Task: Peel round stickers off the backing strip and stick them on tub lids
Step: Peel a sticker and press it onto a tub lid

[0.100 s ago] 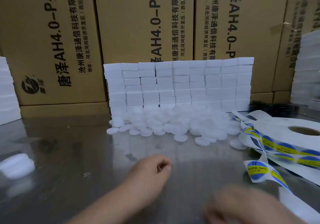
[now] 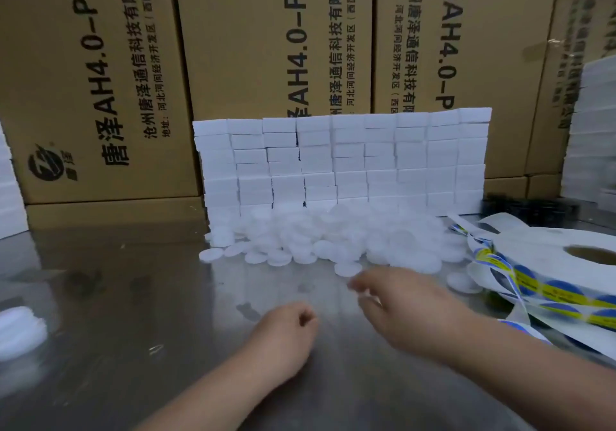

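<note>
Near edge: your left hand (image 2: 286, 330) is lying on the bare metal table (image 2: 133, 297) around the middle. Its fingers are curling in against the thumb, and nothing is showing inside them.

Just right of it, your right hand (image 2: 406, 307) is stretching forward and left over the table. It is blurring badly, and a pale glint is sitting by the fingers (image 2: 358, 285). I cannot tell whether they are pinching anything or are simply spread.

Left edge, near: a blurred white heap (image 2: 20, 330) is sitting there. I cannot tell what it is.

Just beyond the right fingertips, a single lid (image 2: 347, 269) is lying flat and apart from them, plain white.

Right edge: the backing strip (image 2: 533, 289) is trailing loose off the roll (image 2: 550, 247), carrying blue-and-yellow stickers (image 2: 563, 289) in a row, unpeeled.

Middle, farther back: the pile of lids (image 2: 300, 244) is spreading wide, every one looking bare.

Far edge: a wall of white blocks (image 2: 343, 160) is standing behind the pile, with cardboard boxes (image 2: 100, 80) behind that.

Judgement: no stickered lid is showing anywhere. You are looking at nearly the whole job ahead: take a lid, peel a sticker, press it on, repeat through the pile.
</note>
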A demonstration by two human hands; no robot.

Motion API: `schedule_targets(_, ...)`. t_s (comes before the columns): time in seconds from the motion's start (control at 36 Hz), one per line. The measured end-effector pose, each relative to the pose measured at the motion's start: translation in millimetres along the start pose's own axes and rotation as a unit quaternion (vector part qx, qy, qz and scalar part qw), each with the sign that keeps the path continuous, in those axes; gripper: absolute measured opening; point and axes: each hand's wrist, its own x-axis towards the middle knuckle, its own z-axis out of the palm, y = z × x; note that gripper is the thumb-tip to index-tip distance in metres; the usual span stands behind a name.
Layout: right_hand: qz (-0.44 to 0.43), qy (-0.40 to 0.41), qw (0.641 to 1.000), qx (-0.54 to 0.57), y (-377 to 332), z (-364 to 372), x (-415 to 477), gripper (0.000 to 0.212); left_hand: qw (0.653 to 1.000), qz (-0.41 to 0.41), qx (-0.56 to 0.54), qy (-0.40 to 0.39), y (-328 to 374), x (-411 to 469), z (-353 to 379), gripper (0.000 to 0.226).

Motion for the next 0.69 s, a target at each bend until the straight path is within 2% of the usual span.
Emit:
schedule_targets(0.08, 0.076, -0.034, 0.995, -0.05, 23.9, 16.4, 72.4, 0.039, 1.0, -0.01, 0.004, 0.016, -12.5, 13.2, 10.3, 0.023)
schedule_targets(0.14, 0.134, -0.067, 0.986, -0.072, 48.3, 42.0, 103.8, 0.039, 0.999, 0.003, -0.009, 0.035, -19.9, 16.0, 11.6, 0.028)
schedule_targets(0.19, 0.158, -0.084, 0.98, -0.092, 59.5, 58.5, 124.0, 0.04, 0.999, 0.024, -0.025, 0.031, -24.6, 18.1, 9.4, 0.029)
schedule_targets(0.28, 0.155, -0.106, 0.974, -0.128, 66.8, 81.2, 140.4, 0.039, 0.997, 0.041, -0.054, 0.031, -28.0, 20.0, 4.7, 0.034)
schedule_targets(0.47, 0.105, -0.051, 0.986, -0.12, 52.4, 80.2, 148.6, 0.025, 0.992, 0.037, -0.089, 0.087, -30.0, 21.0, 4.6, 0.023)
schedule_targets(0.53, 0.082, -0.027, 0.994, -0.065, 37.3, 69.3, 139.0, 0.022, 0.984, 0.027, -0.123, 0.13, -28.6, 21.9, 3.3, 0.015)
schedule_targets(0.58, 0.052, -0.014, 0.997, 0.048, 23.2, 58.9, 124.5, 0.023, 0.975, 0.02, -0.171, 0.143, -26.5, 22.0, 0.8, 0.032)
schedule_targets(0.64, 0.014, -0.031, 0.979, 0.201, 8.4, 48.0, 103.1, 0.025, 0.965, 0.025, -0.232, 0.124, -22.7, 20.3, -1.8, 0.048)
schedule_targets(0.69, -0.016, -0.058, 0.943, 0.328, -5.2, 40.4, 79.0, 0.026, 0.951, 0.038, -0.295, 0.087, -16.5, 17.8, -2.8, 0.051)
